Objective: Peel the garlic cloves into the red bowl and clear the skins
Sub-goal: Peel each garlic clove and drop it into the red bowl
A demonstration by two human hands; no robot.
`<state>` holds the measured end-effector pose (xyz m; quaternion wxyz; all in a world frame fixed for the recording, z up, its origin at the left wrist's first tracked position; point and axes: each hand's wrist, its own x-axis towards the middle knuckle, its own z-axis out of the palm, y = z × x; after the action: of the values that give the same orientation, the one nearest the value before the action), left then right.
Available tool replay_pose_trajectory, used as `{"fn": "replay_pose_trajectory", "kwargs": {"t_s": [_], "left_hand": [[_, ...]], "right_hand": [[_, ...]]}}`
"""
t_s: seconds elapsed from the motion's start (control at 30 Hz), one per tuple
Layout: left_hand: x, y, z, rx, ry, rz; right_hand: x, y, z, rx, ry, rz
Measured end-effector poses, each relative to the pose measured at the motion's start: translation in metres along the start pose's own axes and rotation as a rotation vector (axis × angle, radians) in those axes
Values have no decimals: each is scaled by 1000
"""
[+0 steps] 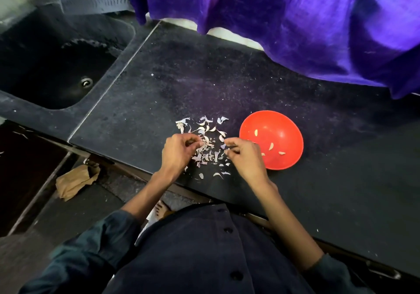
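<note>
- Head view, at the bottom of the frame, shows our dark buttoned shirt and both forearms reaching up to the black countertop (pixel 250 84).
- Mid-frame, our left hand (pixel 179 151) has its fingers curled, pinching what looks like a small garlic clove or a bit of skin at the fingertips; which it is, we cannot tell.
- Our right hand (pixel 244 155) also has its fingers curled, nipping a pale scrap at the tip, just left of the red bowl (pixel 288 157).
- Between and just above our hands lies the scatter of garlic skins (pixel 204 134).
- The red bowl sits right of centre, holding a few peeled cloves (pixel 271 146).
- We judge peeling is in hand; skins are not yet cleared.
- Next, we think, the bared clove must go rightward into the bowl, then the skins need gathering.
- A sink (pixel 56 73) lies at upper left, a purple cloth (pixel 295 21) across the top.
</note>
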<state>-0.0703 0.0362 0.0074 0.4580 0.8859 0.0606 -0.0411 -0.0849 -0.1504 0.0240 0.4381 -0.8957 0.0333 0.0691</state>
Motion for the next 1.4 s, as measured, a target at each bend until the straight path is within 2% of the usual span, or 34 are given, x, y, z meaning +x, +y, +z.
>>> {"fn": "replay_pose_trajectory", "kwargs": {"t_s": [0.17,0.4,0.57,0.83,0.93,1.0,1.13,1.2,1.3,1.4], "left_hand": [[12,-14,-6,13,-77,32],[24,-22,-11,13,-163,64],[28,-27,-17,-9,-217,75],[30,-26,-18,-76,-252,61],[29,-19,-15,-147,-245,32],[29,-15,-12,-223,-252,-27],[26,-6,-8,-446,-322,-136],[21,2,-6,-585,-346,-178],[12,9,-2,-700,-314,-209],[6,14,0,-716,-235,-183]], "right_hand": [[26,-18,20,-349,-38,-66],[68,-30,38,-592,64,-25],[73,-34,47,-631,61,111],[67,-28,51,-611,123,49],[65,-25,46,-457,141,10],[64,-23,42,-271,151,10],[50,-31,33,495,88,240],[39,-34,29,738,60,297],[29,-34,30,890,74,303],[22,-33,30,913,80,271]]}}
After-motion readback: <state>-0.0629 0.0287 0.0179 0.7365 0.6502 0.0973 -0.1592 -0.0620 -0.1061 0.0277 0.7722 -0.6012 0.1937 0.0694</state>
